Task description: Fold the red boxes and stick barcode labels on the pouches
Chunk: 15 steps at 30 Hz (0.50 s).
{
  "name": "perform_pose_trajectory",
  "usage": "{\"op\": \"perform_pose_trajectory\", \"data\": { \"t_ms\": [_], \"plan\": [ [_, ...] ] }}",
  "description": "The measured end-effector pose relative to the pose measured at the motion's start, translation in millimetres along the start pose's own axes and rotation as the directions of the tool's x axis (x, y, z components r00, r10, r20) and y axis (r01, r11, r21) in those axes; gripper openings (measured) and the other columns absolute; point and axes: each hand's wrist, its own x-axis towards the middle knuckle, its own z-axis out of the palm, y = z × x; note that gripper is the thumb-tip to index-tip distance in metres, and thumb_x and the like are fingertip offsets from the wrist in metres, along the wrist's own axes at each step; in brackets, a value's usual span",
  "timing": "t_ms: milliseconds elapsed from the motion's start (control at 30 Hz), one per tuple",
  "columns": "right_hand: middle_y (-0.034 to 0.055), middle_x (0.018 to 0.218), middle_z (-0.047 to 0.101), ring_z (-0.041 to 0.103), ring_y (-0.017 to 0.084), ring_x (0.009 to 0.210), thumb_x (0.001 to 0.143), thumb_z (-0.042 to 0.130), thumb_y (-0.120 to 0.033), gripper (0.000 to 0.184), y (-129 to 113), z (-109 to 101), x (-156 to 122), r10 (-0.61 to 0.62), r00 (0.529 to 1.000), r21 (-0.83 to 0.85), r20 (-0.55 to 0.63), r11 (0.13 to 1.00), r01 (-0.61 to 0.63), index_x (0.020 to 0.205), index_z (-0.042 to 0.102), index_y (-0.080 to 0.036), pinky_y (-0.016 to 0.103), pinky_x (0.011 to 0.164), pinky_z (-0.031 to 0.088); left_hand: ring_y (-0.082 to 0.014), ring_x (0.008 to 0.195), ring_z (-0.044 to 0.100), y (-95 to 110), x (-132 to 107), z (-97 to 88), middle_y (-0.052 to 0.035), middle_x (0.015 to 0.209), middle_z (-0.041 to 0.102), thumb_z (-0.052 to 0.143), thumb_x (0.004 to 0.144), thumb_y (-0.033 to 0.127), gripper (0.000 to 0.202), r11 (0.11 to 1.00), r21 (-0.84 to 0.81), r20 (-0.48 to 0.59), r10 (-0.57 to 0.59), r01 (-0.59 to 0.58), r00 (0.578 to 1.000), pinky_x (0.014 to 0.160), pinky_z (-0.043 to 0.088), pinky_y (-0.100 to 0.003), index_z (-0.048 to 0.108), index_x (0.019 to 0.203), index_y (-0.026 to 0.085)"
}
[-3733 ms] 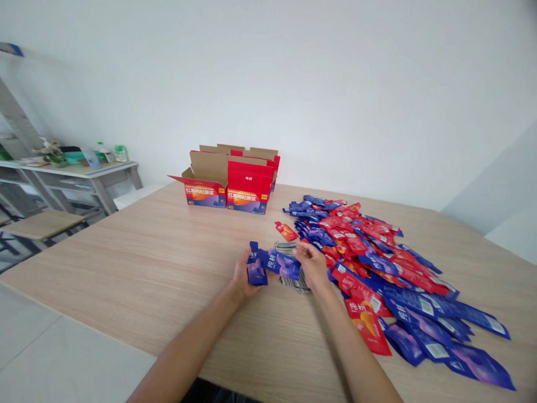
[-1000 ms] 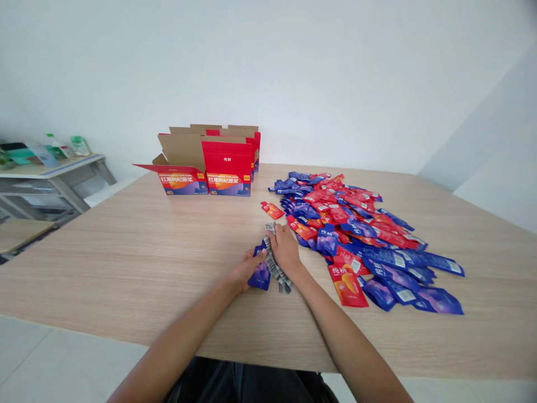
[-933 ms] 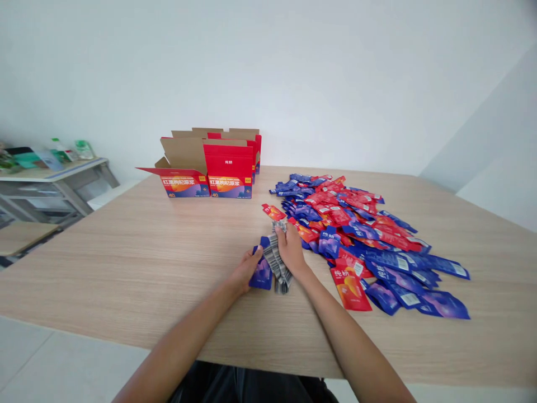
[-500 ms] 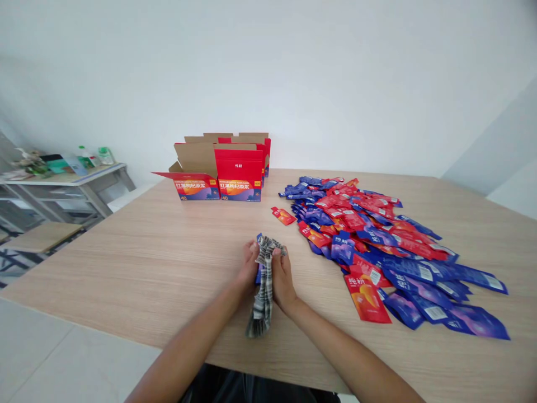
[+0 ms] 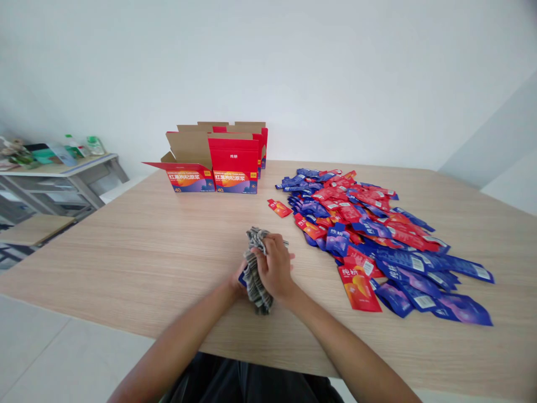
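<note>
Now striped cloth (image 5: 254, 276) under right hand (image 5: 277, 266) mostly hides earlier-exposed blue pouch (image 5: 242, 279).

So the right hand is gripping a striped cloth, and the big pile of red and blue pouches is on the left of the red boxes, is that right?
Not quite: in the head view, the pile of red and blue pouches lies to the right of the red boxes. The right hand is indeed gripping a striped cloth.

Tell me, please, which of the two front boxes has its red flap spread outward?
The left front box: its red flap sticks outward, while the right front box has its flap standing upright.
</note>
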Motion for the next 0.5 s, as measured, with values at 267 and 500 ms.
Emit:
{"op": "perform_pose_trajectory", "data": {
  "t_ms": [267, 500],
  "plan": [
    [0.0115, 0.095, 0.057, 0.053, 0.024, 0.085, 0.101, 0.048, -0.032, 0.021, 48, -5, 23, 0.069, 0.991, -0.422, 0.116, 0.906, -0.014, 0.095, 0.065, -0.02, 0.033, 0.071, 0.042, -0.0304, 0.11, 0.069, 12, -17, 18.4, -0.0105, 0.102, 0.076, 0.043, 0.098, 0.061, 0.049, 0.965, -0.066, 0.132, -0.245, 0.255, 0.96, 0.097, 0.053, -0.048, 0.07, 0.108, 0.021],
    [0.009, 0.1, 0.057, 0.054, 0.025, 0.095, 0.103, 0.039, -0.043, 0.029, 62, -24, 41, 0.22, 0.963, -0.076, -0.155, 0.969, -0.233, 0.104, 0.058, -0.021, 0.037, 0.084, 0.044, -0.034, 0.114, 0.067, 25, -9, 25.0, -0.019, 0.11, 0.072, 0.05, 0.095, 0.059, 0.051, 0.992, -0.04, 0.195, -0.114, 0.124, 0.974, 0.098, 0.053, -0.051, 0.067, 0.107, 0.012]
  ]
}}
